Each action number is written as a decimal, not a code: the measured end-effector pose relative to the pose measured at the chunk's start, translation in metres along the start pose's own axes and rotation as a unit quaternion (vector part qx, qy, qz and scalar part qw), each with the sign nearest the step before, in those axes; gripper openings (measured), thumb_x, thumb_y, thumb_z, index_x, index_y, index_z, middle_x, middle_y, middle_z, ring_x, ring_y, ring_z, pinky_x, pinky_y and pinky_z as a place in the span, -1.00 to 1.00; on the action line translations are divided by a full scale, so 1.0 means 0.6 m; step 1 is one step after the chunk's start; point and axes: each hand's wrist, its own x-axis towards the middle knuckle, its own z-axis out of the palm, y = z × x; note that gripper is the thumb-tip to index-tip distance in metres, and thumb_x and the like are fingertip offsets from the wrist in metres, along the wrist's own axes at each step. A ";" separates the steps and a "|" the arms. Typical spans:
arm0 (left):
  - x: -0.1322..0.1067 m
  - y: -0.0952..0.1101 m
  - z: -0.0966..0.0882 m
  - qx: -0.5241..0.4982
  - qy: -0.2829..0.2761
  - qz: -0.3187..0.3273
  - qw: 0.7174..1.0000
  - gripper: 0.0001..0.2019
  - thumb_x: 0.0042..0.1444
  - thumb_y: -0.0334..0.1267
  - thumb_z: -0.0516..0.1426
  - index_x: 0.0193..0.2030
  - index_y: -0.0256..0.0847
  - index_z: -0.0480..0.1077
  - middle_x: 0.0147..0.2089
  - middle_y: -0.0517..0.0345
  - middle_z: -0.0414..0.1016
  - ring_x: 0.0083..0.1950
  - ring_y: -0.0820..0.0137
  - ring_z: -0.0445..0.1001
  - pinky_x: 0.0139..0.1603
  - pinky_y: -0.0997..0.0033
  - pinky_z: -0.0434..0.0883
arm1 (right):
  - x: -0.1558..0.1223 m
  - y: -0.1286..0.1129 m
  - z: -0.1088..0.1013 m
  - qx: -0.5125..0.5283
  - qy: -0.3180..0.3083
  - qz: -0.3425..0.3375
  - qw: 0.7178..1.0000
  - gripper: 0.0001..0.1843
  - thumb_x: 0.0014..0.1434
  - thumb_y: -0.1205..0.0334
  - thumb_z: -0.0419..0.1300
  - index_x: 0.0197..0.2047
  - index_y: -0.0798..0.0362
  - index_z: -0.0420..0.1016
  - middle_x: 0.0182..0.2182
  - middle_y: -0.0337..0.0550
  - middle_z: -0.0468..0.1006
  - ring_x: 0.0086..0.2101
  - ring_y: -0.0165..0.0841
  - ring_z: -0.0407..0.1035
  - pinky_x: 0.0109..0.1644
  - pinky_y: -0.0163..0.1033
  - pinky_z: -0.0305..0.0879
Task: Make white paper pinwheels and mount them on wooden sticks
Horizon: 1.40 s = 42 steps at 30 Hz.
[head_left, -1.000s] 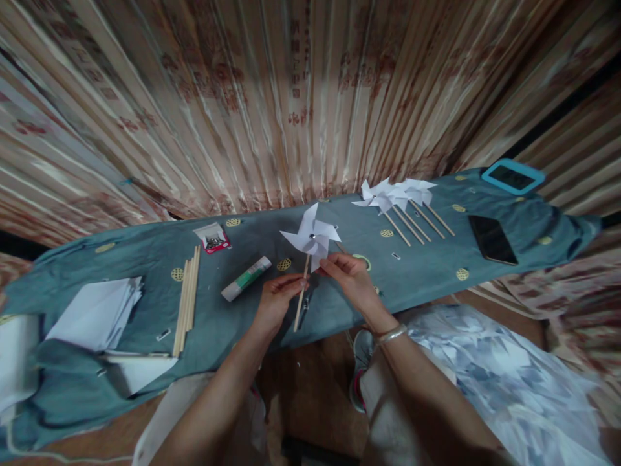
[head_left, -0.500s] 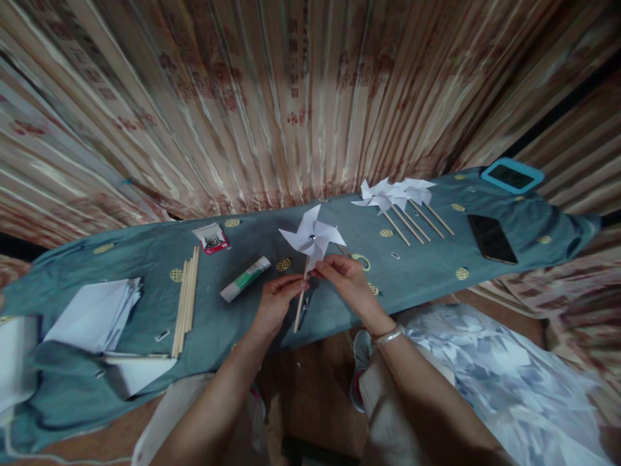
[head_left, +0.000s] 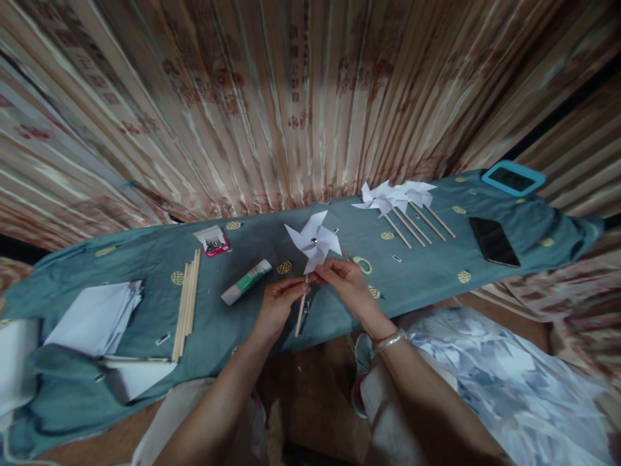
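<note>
A white paper pinwheel with a metal pin at its centre stands on a thin wooden stick, held up over the teal cloth. My left hand pinches the stick just below the paper wheel. Beside it, my right hand pinches the top of the same stick, its fingertips touching the wheel's lower blade. A bangle sits on my right wrist.
Three finished pinwheels lie at the back right. A glue stick, a box of pins, spare sticks and a paper stack lie to the left. A dark phone and a blue-framed device lie far right. A curtain hangs behind.
The pinwheel's blades have turned a little and the wheel sits slightly lower and further right. Both hands keep their pinch on the stick.
</note>
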 end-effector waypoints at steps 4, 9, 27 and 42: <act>-0.002 0.000 0.001 0.003 -0.005 -0.003 1.000 -0.68 -0.37 -0.13 0.45 -0.41 -0.22 0.63 -0.42 0.09 0.64 -0.38 0.39 0.51 -0.21 0.40 0.40 | -0.002 0.000 0.005 -0.011 -0.017 -0.002 1.000 -0.60 0.00 -0.17 0.36 -0.52 0.02 0.53 -0.52 -0.24 0.59 -0.46 -0.41 0.42 -0.29 -0.27 0.39; -0.001 0.001 0.000 -0.022 -0.007 -0.012 1.000 -0.66 -0.39 -0.14 0.46 -0.41 -0.23 0.63 -0.41 0.06 0.64 -0.37 0.38 0.52 -0.19 0.40 0.41 | -0.007 -0.004 0.009 -0.030 -0.030 0.005 0.999 -0.56 -0.01 -0.21 0.34 -0.53 0.02 0.53 -0.54 -0.22 0.58 -0.48 -0.40 0.42 -0.35 -0.28 0.36; -0.017 0.011 -0.001 -0.014 -0.025 -0.077 0.997 -0.62 -0.41 -0.08 0.48 -0.42 -0.26 0.64 -0.49 0.07 0.59 -0.43 0.47 0.46 -0.33 0.52 0.35 | 0.012 -0.020 -0.045 0.001 0.175 -0.010 0.984 -0.62 -0.10 -0.16 0.40 -0.49 0.01 0.57 -0.59 -0.29 0.48 -0.53 -0.44 0.26 -0.40 -0.30 0.19; -0.010 0.002 -0.003 -0.005 -0.014 -0.072 0.997 -0.62 -0.36 -0.06 0.45 -0.38 -0.25 0.65 -0.49 0.09 0.58 -0.44 0.46 0.44 -0.36 0.52 0.31 | -0.001 -0.016 -0.019 -0.029 0.112 -0.001 0.993 -0.53 -0.03 -0.23 0.33 -0.56 0.04 0.52 -0.62 -0.27 0.39 -0.51 -0.43 0.17 -0.40 -0.28 0.07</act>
